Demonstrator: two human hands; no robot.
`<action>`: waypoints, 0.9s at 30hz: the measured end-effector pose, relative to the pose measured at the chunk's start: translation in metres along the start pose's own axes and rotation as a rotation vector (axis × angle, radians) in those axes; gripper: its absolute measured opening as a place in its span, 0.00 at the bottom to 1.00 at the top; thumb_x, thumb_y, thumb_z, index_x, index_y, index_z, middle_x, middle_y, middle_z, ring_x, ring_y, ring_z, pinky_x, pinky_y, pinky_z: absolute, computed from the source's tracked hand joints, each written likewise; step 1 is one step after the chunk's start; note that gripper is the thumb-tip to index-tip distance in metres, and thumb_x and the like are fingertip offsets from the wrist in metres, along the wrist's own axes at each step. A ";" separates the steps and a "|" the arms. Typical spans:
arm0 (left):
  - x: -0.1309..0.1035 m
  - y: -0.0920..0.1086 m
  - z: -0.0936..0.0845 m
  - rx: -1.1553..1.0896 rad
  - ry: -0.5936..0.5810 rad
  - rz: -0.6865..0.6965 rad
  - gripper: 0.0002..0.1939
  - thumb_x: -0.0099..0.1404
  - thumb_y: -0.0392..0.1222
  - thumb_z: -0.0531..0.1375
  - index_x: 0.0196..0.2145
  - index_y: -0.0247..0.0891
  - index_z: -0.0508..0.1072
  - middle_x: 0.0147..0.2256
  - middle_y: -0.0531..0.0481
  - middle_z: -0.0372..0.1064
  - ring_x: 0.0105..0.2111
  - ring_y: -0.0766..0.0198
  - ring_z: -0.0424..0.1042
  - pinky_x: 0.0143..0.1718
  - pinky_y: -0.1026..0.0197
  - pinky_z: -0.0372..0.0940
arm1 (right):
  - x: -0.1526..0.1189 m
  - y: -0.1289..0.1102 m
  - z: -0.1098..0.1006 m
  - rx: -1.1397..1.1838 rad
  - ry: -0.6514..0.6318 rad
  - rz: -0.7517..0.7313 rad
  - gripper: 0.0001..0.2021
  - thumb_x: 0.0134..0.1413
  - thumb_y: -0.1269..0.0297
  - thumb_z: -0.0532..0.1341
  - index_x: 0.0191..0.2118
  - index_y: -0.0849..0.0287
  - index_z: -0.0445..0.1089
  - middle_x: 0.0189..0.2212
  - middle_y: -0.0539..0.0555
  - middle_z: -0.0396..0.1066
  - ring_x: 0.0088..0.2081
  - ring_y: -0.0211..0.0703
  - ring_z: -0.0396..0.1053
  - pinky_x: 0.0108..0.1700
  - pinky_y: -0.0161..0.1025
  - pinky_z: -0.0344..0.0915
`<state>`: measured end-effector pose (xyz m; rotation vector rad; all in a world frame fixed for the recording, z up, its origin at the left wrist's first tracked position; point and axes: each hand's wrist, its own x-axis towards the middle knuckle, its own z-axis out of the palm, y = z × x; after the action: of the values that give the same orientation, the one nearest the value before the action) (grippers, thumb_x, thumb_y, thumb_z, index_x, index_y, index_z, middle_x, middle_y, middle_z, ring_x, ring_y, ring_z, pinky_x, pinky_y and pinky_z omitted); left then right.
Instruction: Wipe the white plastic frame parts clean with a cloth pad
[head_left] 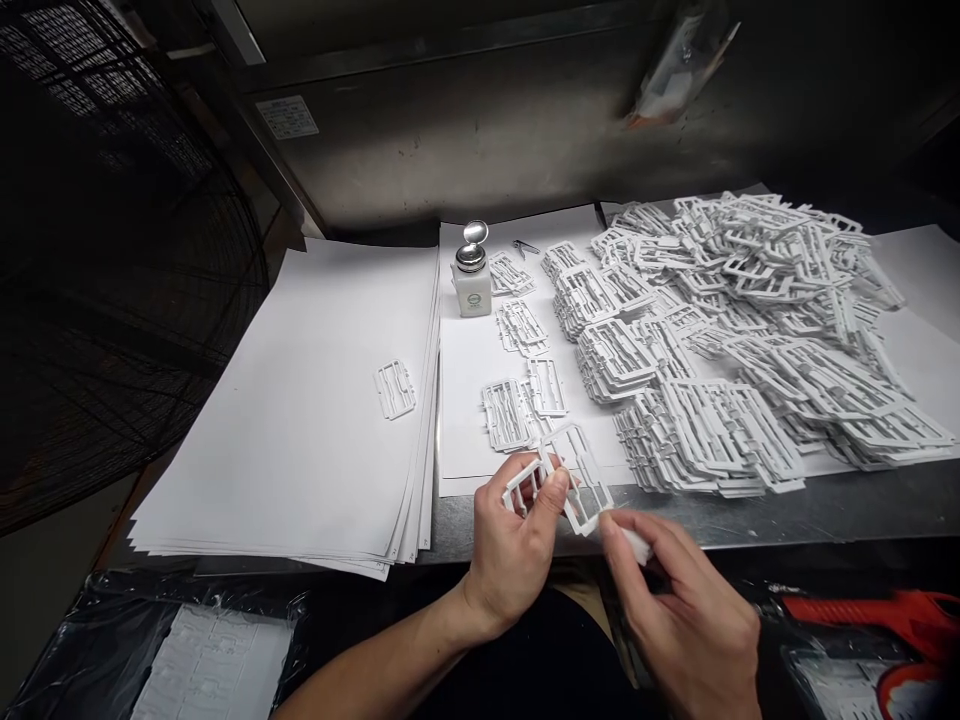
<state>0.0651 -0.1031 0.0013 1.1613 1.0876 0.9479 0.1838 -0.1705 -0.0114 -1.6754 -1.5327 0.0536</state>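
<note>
In the head view my left hand [517, 550] is closed around white plastic frames; one open-centred frame [589, 475] sticks out past the thumb, and another lies against the palm. My right hand [686, 605] is pinched at that frame's lower right corner, with a small white piece [636, 546], perhaps a wipe, between its fingers. Just beyond my hands lie a small stack of similar frames [506, 412] and a single frame [549, 387] on white paper. A lone frame [394, 388] rests on the paper sheets [300, 400] to the left.
A large heap of white frames [780, 250] covers the right side, with neater stacks [705, 430] at its front. A white pump bottle [472, 285] with its metal lid raised stands at the back, near a small metal clipper [526, 247]. Red-handled scissors [862, 610] lie lower right.
</note>
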 end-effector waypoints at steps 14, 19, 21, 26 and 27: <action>0.007 -0.005 -0.004 -0.131 -0.001 -0.128 0.11 0.63 0.46 0.57 0.34 0.34 0.69 0.31 0.47 0.70 0.31 0.64 0.69 0.33 0.63 0.66 | -0.006 0.013 -0.018 -0.045 0.057 0.367 0.09 0.55 0.57 0.63 0.40 0.53 0.72 0.32 0.47 0.72 0.28 0.36 0.68 0.35 0.32 0.64; 0.006 -0.008 -0.004 -0.158 -0.006 -0.155 0.12 0.63 0.47 0.57 0.34 0.34 0.69 0.31 0.47 0.70 0.31 0.64 0.69 0.33 0.63 0.66 | -0.011 0.016 -0.020 -0.014 0.057 0.442 0.13 0.53 0.54 0.63 0.43 0.53 0.72 0.35 0.49 0.73 0.25 0.36 0.68 0.36 0.34 0.66; 0.006 -0.009 -0.004 -0.163 -0.008 -0.159 0.12 0.63 0.47 0.57 0.34 0.34 0.69 0.31 0.47 0.70 0.31 0.64 0.69 0.34 0.63 0.66 | -0.012 0.014 -0.019 -0.018 0.065 0.426 0.15 0.54 0.55 0.63 0.46 0.52 0.71 0.36 0.48 0.73 0.25 0.35 0.68 0.34 0.33 0.66; 0.006 -0.010 -0.001 -0.162 -0.018 -0.154 0.11 0.63 0.47 0.57 0.33 0.34 0.68 0.30 0.49 0.69 0.28 0.66 0.68 0.32 0.64 0.65 | -0.007 0.000 -0.012 0.026 0.004 0.062 0.09 0.56 0.67 0.62 0.44 0.58 0.70 0.36 0.51 0.72 0.34 0.38 0.71 0.39 0.33 0.66; 0.006 -0.009 -0.001 -0.163 -0.024 -0.148 0.11 0.63 0.46 0.57 0.33 0.34 0.68 0.30 0.49 0.69 0.28 0.67 0.67 0.32 0.64 0.64 | -0.006 -0.002 -0.011 0.043 -0.023 -0.023 0.08 0.56 0.69 0.62 0.43 0.59 0.70 0.36 0.52 0.72 0.36 0.39 0.71 0.42 0.33 0.66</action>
<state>0.0656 -0.0989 -0.0089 0.9435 1.0417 0.8875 0.1865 -0.1816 -0.0063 -1.6285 -1.5572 0.0927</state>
